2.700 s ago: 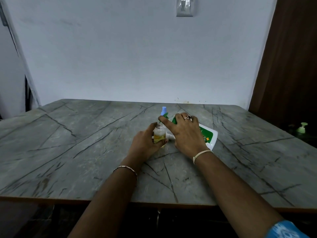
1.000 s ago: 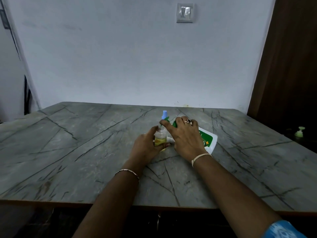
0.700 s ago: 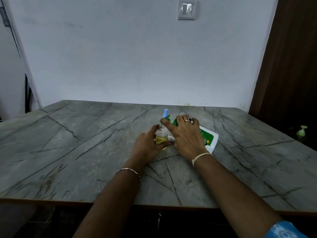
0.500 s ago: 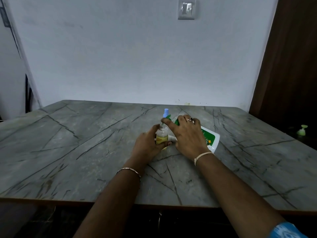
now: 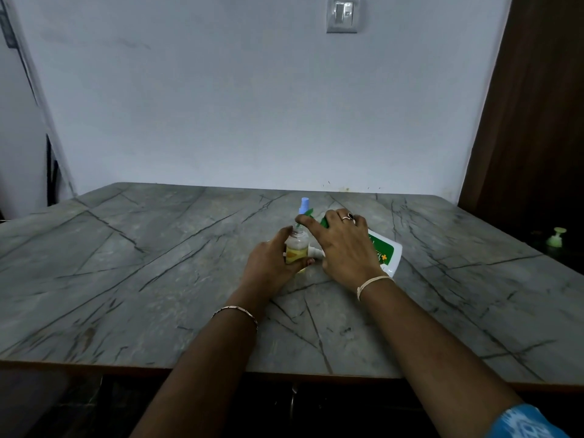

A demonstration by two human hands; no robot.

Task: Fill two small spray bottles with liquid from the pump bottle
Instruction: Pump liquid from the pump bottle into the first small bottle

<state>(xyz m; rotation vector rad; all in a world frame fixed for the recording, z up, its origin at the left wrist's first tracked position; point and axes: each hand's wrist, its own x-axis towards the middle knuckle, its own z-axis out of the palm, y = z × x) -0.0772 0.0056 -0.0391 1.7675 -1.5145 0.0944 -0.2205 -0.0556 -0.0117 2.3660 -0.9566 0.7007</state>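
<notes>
My left hand (image 5: 268,263) grips a small clear bottle (image 5: 297,248) that stands on the table, part full of yellowish liquid. My right hand (image 5: 341,248) lies over the white pump bottle with a green label (image 5: 385,251), which is tilted toward the small bottle. Its index finger reaches over the green pump head above the small bottle's mouth. Just behind them stands a second small spray bottle with a light blue top (image 5: 305,205), mostly hidden by my hands.
The grey marble-patterned table (image 5: 158,263) runs up to a pale wall with a switch plate (image 5: 343,14). A dark wooden door (image 5: 537,121) stands at the right, with a small green pump dispenser (image 5: 556,238) low beside it.
Both hands keep their hold on the small bottle and the pump bottle. Only the view shifts slightly.
</notes>
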